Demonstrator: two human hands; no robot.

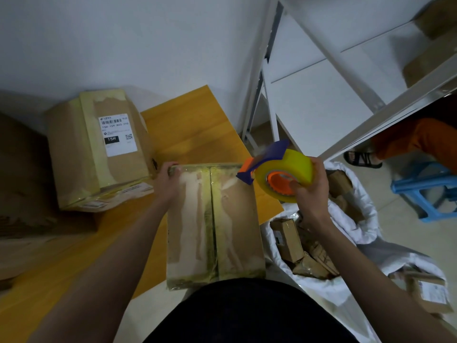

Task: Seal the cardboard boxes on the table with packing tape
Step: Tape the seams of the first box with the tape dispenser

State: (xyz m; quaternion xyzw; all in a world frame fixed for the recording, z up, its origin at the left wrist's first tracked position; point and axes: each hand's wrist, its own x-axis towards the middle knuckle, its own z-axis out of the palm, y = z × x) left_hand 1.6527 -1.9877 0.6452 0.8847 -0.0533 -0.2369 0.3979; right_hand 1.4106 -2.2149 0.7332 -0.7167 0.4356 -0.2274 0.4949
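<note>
1. Head view, centre of the frame: a brown cardboard box with yellowish tape along its centre seam (215, 224) lies on the orange-yellow wooden table (193, 125), its near end overhanging the table edge toward the person's dark-clothed body.
2. The left hand (168, 179) reaches in from the lower left and grips the far left corner of this box, fingers curled over the top edge.
3. The right hand (311, 186), right of centre, is clamped on a roll of yellow packing tape in an orange and purple dispenser (284, 172); the thumb presses on the orange hub and the fingers wrap round the roll's far side.
4. The dispenser is held in the air just above and beside the box's far right corner; whether its blade touches the box I cannot tell.
5. Upper left: a second, larger cardboard box with a white shipping label (103, 144) stands on the table, near the first one.
6. Lower right: a white sack filled with small cardboard parcels (351, 224) sits on the floor beside the table.
7. Upper right: a white metal shelving rack (321, 78) stands against the wall.
8. Right edge: a blue plastic stool (425, 191) and, above it, a person's orange trouser leg and sandalled foot (363, 158).
</note>
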